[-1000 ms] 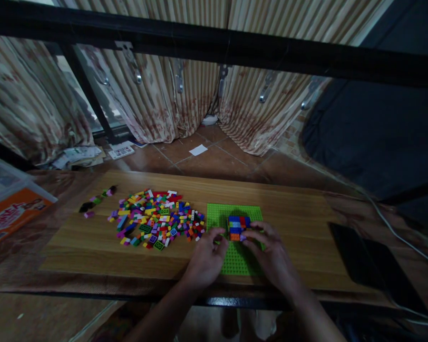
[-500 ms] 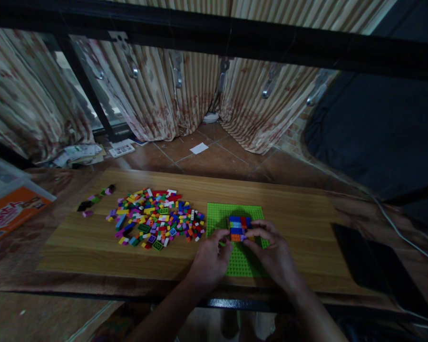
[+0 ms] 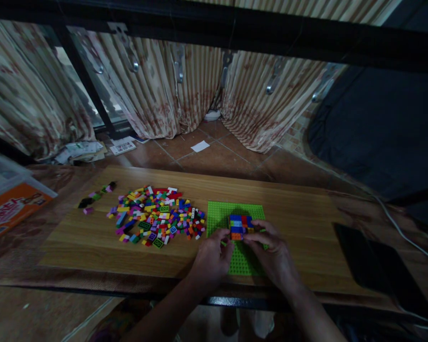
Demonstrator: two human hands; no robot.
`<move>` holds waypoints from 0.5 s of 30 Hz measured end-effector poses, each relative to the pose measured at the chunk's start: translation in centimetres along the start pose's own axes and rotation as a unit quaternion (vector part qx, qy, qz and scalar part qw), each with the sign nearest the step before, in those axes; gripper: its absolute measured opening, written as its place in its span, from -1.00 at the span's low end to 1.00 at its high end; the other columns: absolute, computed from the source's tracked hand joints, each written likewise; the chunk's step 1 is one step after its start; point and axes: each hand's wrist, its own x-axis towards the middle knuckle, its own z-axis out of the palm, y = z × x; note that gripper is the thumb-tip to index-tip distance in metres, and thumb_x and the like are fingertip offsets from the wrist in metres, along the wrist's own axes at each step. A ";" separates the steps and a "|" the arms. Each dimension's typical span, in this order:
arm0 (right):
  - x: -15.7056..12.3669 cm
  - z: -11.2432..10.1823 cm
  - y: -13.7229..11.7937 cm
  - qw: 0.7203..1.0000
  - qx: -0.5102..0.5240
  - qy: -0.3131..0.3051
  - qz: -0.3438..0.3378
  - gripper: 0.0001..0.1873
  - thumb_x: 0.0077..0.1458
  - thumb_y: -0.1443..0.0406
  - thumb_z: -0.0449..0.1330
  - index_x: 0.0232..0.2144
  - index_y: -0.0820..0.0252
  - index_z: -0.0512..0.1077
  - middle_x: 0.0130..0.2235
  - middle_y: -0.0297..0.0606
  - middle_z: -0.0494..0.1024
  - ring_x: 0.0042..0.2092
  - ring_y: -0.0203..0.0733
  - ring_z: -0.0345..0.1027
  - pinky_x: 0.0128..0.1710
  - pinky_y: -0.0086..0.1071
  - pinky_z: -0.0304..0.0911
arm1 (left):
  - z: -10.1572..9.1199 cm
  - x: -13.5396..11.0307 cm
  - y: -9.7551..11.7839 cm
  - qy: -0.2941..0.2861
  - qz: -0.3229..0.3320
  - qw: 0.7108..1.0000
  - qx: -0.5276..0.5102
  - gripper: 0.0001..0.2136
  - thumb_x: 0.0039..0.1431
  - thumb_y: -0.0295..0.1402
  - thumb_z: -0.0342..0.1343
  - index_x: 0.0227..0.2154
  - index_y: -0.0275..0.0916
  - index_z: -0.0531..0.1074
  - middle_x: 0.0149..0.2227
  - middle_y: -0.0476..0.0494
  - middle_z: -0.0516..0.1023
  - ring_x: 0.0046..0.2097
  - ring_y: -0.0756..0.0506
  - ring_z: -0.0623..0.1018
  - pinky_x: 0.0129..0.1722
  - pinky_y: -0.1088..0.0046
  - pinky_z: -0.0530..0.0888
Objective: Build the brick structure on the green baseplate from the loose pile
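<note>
A block of multicoloured toy bricks (image 3: 240,223), with blue, red, light blue and orange on top, sits on a green studded baseplate (image 3: 248,263). My left hand (image 3: 214,256) is closed at its left front side, fingertips against the edge. On the other side, my right hand (image 3: 273,249) grips the right front corner with bent fingers and thumb. The fingers cover part of that corner, so any small brick between them is hard to make out. Left of the baseplate lies a wide pile of loose toy bricks (image 3: 160,216).
The wooden board (image 3: 299,228) carries all of this. A short row of dark, pink and green bricks (image 3: 96,195) lies at its left end. A clear box with an orange label (image 3: 14,204) stands at far left. Flat black objects (image 3: 364,259) lie at the right.
The view has shifted slightly. Both hands stay at the brick block; the purple brick at its right front corner is now more covered by my right fingers.
</note>
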 end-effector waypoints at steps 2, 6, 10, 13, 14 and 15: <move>0.0 0.1 0.0 0.999 -0.028 0.009 -0.014 -0.84 0.12 0.20 0.19 -0.42 -0.05 0.58 -0.06 -0.24 0.42 -0.08 -0.13 0.37 -0.14 -0.20 0.34 | 0.1 0.0 -0.2 -0.006 0.006 1.000 0.008 -0.72 0.12 -0.26 0.07 -0.12 -0.21 0.45 -0.27 -0.17 0.55 -0.38 -0.07 0.48 -0.39 0.47 0.36; -0.1 0.2 0.3 0.997 -0.079 0.007 -0.026 -0.85 0.12 0.21 0.19 -0.41 -0.08 0.58 -0.05 -0.25 0.42 -0.03 -0.09 0.34 -0.09 -0.14 0.32 | 0.2 0.0 -0.4 -0.012 0.015 0.999 0.038 -0.71 0.14 -0.26 0.04 -0.09 -0.23 0.44 -0.26 -0.18 0.56 -0.38 -0.07 0.49 -0.39 0.46 0.36; 0.1 -0.1 0.2 0.997 -0.075 -0.019 -0.026 -0.88 0.10 0.20 0.22 -0.39 -0.10 0.58 -0.02 -0.26 0.41 0.00 -0.07 0.32 -0.06 -0.12 0.30 | 0.1 0.0 -0.4 -0.012 0.019 0.999 0.043 -0.72 0.14 -0.26 0.05 -0.12 -0.22 0.45 -0.26 -0.18 0.56 -0.36 -0.07 0.50 -0.36 0.45 0.37; 0.8 -1.3 -0.4 1.000 -0.024 0.003 -0.011 -0.88 0.07 0.18 0.24 -0.36 -0.05 0.59 -0.01 -0.23 0.42 0.02 -0.05 0.31 -0.04 -0.12 0.27 | -0.4 -0.1 0.0 -0.011 0.025 0.998 0.054 -0.73 0.14 -0.27 0.04 -0.13 -0.23 0.46 -0.27 -0.17 0.57 -0.36 -0.07 0.50 -0.35 0.45 0.38; 1.2 -1.8 -0.6 0.999 0.001 0.032 0.000 -0.87 0.07 0.17 0.24 -0.35 -0.01 0.59 -0.02 -0.20 0.43 0.01 -0.06 0.31 -0.03 -0.12 0.26 | -0.7 -0.1 0.2 -0.011 0.026 0.998 0.058 -0.72 0.15 -0.28 0.03 -0.11 -0.23 0.46 -0.27 -0.17 0.56 -0.36 -0.07 0.50 -0.35 0.45 0.38; 1.5 -2.4 -0.7 0.997 0.029 0.072 0.016 -0.85 0.06 0.17 0.24 -0.34 0.03 0.58 -0.06 -0.18 0.45 -0.01 -0.07 0.33 -0.02 -0.12 0.26 | -1.0 -0.1 0.4 -0.008 0.026 0.998 0.062 -0.71 0.16 -0.28 0.03 -0.09 -0.24 0.45 -0.27 -0.17 0.56 -0.36 -0.07 0.50 -0.35 0.45 0.39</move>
